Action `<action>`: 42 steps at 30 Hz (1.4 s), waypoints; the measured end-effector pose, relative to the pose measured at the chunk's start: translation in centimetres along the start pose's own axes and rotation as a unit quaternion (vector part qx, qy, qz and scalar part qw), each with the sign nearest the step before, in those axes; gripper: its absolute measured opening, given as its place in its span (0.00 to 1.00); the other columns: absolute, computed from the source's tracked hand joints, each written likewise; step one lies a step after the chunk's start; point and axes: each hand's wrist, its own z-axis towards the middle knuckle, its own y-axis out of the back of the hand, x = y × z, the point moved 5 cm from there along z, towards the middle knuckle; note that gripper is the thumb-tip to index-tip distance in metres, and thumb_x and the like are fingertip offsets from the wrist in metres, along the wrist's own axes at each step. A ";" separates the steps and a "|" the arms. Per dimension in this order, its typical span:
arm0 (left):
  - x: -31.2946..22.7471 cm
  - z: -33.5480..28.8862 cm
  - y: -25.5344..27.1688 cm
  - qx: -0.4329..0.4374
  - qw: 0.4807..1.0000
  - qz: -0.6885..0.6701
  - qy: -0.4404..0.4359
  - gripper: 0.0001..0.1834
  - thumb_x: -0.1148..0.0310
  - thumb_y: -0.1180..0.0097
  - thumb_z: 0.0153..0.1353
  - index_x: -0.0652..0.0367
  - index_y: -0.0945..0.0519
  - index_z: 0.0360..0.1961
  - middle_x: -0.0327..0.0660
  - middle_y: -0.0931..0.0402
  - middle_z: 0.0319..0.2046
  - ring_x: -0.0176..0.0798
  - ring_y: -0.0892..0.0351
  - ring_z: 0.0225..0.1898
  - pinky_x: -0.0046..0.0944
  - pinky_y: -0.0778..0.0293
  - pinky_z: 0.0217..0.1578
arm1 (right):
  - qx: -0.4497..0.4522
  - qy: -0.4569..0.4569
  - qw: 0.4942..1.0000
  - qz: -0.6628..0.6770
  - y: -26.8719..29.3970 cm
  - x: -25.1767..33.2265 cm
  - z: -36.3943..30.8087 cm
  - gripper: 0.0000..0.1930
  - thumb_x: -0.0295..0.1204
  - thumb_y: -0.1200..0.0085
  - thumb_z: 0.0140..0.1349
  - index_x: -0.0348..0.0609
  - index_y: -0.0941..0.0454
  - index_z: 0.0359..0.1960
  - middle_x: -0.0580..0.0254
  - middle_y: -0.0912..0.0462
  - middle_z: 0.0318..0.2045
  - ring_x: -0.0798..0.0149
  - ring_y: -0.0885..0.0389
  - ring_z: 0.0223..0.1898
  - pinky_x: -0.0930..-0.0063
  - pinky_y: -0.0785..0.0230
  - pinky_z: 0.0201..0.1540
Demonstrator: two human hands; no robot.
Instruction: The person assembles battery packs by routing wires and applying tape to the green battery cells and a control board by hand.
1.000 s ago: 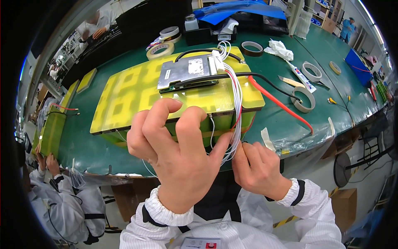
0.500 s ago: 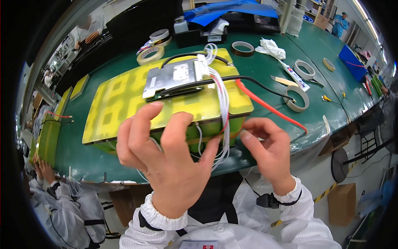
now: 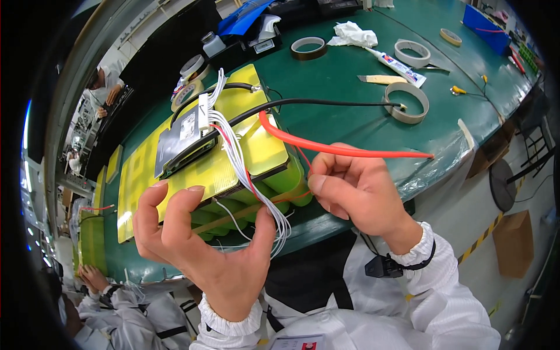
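A battery pack (image 3: 137,186) with a yellow top sheet and green cells lies before me, a flat circuit board (image 3: 178,137) on it. A bundle of white wires (image 3: 236,160) runs from the board's connector over the near edge. My left hand (image 3: 213,251) is open, fingers spread, fingertips by that edge and thumb against the wire bundle. At the pack's right corner my right hand (image 3: 361,192) is closed, thumb and forefinger pinching a thin red wire (image 3: 304,158). A thick red cable (image 3: 356,151) passes just above this hand, below a black cable (image 3: 326,102).
On the green table (image 3: 350,76) lie tape rolls, one of them a beige roll (image 3: 424,105) round the black cable's end. A glue tube (image 3: 402,69), a knife (image 3: 382,79) and crumpled tissue (image 3: 353,35) lie beyond. At lower left, another person's hands (image 3: 93,279) touch a similar pack.
The view has shifted, and the pack now appears further left and more turned. My right hand has drawn the thin red wire outward from the pack's corner. The left hand stays by the near edge.
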 end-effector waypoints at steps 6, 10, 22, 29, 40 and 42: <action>0.1 0.0 -0.3 -0.020 0.998 -0.042 -0.035 0.46 0.75 0.25 0.40 0.55 0.37 0.60 0.47 0.40 0.61 0.52 0.43 0.67 0.50 0.47 0.67 | -0.009 0.016 1.000 0.014 0.2 -0.6 0.3 0.05 0.25 0.44 0.65 0.36 0.26 0.35 0.69 0.24 0.26 0.75 0.25 0.28 0.78 0.30 0.31; 0.1 0.0 -0.3 -0.009 0.998 -0.056 -0.029 0.47 0.75 0.24 0.40 0.54 0.38 0.61 0.49 0.42 0.61 0.54 0.43 0.67 0.53 0.46 0.66 | -0.012 0.049 0.999 -0.013 -0.1 -0.1 0.1 0.05 0.25 0.45 0.66 0.35 0.26 0.35 0.67 0.23 0.27 0.74 0.24 0.29 0.78 0.29 0.31; 0.1 0.0 -0.4 -0.019 0.997 -0.054 -0.044 0.48 0.76 0.23 0.41 0.52 0.38 0.63 0.47 0.39 0.63 0.49 0.41 0.67 0.48 0.45 0.67 | -0.025 0.129 0.987 -0.088 0.1 -0.7 0.5 0.06 0.25 0.47 0.70 0.34 0.27 0.39 0.66 0.25 0.27 0.76 0.27 0.28 0.78 0.33 0.29; 0.6 -0.2 -0.3 -0.026 0.998 -0.033 -0.040 0.46 0.74 0.23 0.41 0.52 0.36 0.62 0.46 0.38 0.62 0.49 0.39 0.66 0.47 0.42 0.65 | -0.025 0.162 0.981 -0.103 0.0 -1.3 1.0 0.07 0.26 0.44 0.70 0.34 0.25 0.41 0.67 0.22 0.29 0.77 0.26 0.29 0.80 0.33 0.31; -0.7 0.8 0.0 -0.043 0.996 0.028 -0.070 0.44 0.70 0.20 0.40 0.54 0.32 0.59 0.47 0.37 0.61 0.47 0.35 0.62 0.46 0.35 0.58 | -0.076 0.095 0.990 -0.071 0.4 -1.3 1.0 0.06 0.26 0.40 0.65 0.34 0.19 0.36 0.65 0.21 0.30 0.75 0.22 0.29 0.80 0.30 0.31; -0.5 0.7 -0.1 -0.002 0.996 0.015 -0.087 0.50 0.66 0.17 0.38 0.53 0.39 0.59 0.45 0.48 0.60 0.48 0.44 0.63 0.49 0.36 0.64 | -0.157 0.218 0.947 -0.178 -0.4 -0.4 -0.3 0.03 0.23 0.41 0.65 0.36 0.18 0.36 0.61 0.21 0.28 0.71 0.21 0.27 0.79 0.31 0.30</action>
